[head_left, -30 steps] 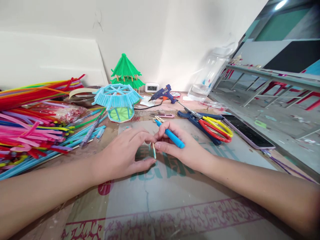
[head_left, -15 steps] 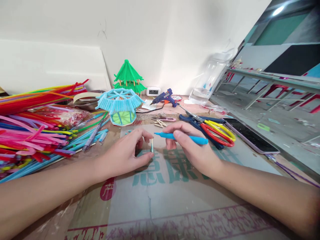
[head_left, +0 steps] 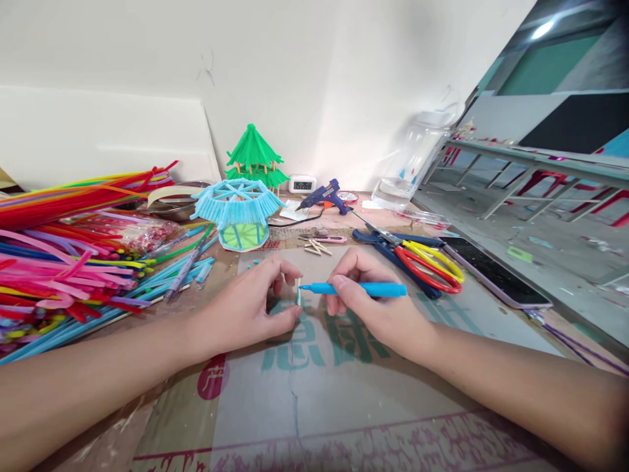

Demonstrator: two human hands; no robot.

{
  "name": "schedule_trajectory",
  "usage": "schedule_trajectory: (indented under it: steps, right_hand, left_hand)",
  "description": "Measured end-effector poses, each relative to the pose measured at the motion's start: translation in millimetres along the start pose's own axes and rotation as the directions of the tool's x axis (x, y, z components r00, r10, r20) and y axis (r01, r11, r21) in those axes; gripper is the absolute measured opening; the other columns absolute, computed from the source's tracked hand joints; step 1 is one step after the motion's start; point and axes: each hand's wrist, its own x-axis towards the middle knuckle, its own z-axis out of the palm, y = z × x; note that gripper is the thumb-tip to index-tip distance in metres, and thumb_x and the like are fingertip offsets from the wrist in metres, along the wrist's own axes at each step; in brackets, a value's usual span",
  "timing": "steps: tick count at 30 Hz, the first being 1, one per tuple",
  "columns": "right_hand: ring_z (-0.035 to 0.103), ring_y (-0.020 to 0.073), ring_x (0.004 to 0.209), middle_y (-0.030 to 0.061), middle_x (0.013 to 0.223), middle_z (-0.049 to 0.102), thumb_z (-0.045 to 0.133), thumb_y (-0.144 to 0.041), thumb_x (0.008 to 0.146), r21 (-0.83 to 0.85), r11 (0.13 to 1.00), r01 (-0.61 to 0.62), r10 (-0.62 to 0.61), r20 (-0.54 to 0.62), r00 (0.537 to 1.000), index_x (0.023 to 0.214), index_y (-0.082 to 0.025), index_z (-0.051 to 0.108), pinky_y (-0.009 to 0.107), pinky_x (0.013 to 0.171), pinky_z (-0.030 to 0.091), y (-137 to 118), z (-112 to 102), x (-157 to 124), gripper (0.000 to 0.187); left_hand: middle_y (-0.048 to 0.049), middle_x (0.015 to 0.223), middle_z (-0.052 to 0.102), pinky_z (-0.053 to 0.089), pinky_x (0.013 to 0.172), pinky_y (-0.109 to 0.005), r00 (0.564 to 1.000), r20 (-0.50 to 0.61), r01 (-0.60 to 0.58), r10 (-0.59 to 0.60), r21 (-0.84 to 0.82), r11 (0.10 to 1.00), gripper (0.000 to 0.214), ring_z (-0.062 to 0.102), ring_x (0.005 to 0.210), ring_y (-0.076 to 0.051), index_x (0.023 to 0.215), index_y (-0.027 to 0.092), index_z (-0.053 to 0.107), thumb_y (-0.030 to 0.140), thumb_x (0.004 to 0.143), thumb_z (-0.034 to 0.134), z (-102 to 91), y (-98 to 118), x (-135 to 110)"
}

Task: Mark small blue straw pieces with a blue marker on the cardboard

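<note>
Between the thumb and a fingertip of my left hand (head_left: 260, 298) a short wooden stick (head_left: 299, 292) is pinched upright, partly coloured blue. My right hand (head_left: 366, 298) grips a blue marker pen (head_left: 376, 289), lying nearly level, its tip at the side of the stick. Several short bare wooden sticks (head_left: 318, 248) lie on the board just beyond my hands. Behind my left hand stands a small light-blue pavilion model (head_left: 238, 210) of pipe cleaners, with a green-roofed model (head_left: 253, 154) behind it.
Bundles of coloured pipe cleaners (head_left: 63, 269) crowd the left. A glue gun (head_left: 324, 195), a small clock (head_left: 302, 184) and a pink craft knife (head_left: 329, 238) sit at the back. Scissors (head_left: 427, 262) and a phone (head_left: 496, 272) lie right, near a clear plastic jug (head_left: 410, 160).
My right hand has lowered the marker from near the stick's top to its middle and levelled it. My left hand still pinches the stick. The view has tilted slightly.
</note>
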Motion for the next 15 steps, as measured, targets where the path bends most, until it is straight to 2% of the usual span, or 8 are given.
schedule_trajectory:
  steps: [7, 13, 15]
  right_hand:
    - [0.056, 0.0123, 0.053, -0.0010, 0.061, 0.066, 0.058, -0.025, 0.091, 0.023, 0.999, -0.048, 0.045, 0.111, 0.993, 0.079, -0.022, 0.049, 0.024, 0.051, 0.044, 4.3, -1.0, -3.2, 0.015]
    - [0.057, 0.0117, 0.054, -0.0014, 0.059, 0.064, 0.056, -0.024, 0.091, 0.011, 1.000, -0.006, 0.006, 0.018, 1.000, 0.077, -0.022, 0.049, 0.023, 0.052, 0.045, 0.2, -0.1, -1.7, 0.015]
    - [0.056, 0.0115, 0.053, -0.0013, 0.059, 0.064, 0.055, -0.024, 0.091, 0.016, 1.000, -0.008, 0.007, 0.040, 0.999, 0.077, -0.021, 0.049, 0.023, 0.051, 0.044, 1.0, -0.1, -2.0, 0.015]
  left_hand:
    - [0.0017, 0.084, 0.052, 0.043, 0.062, -0.029, 1.000, 0.006, 0.016, -0.016, 0.000, 1.000, 0.033, 0.055, 0.072, -0.015, 0.110, 0.021, 0.048, 0.033, 0.083, 0.063, -0.1, -0.7, 0.3]
    - [0.0014, 0.086, 0.052, 0.043, 0.065, -0.030, 1.000, 0.005, 0.012, -0.012, -0.007, 1.000, 0.033, 0.054, 0.074, -0.015, 0.111, 0.021, 0.048, 0.033, 0.084, 0.062, 0.2, -2.4, 0.3]
    - [0.0015, 0.086, 0.052, 0.043, 0.065, -0.030, 1.000, -0.002, 0.010, -0.010, -0.010, 1.000, 0.033, 0.054, 0.075, -0.016, 0.111, 0.020, 0.048, 0.033, 0.084, 0.062, 0.8, -3.4, 0.8]
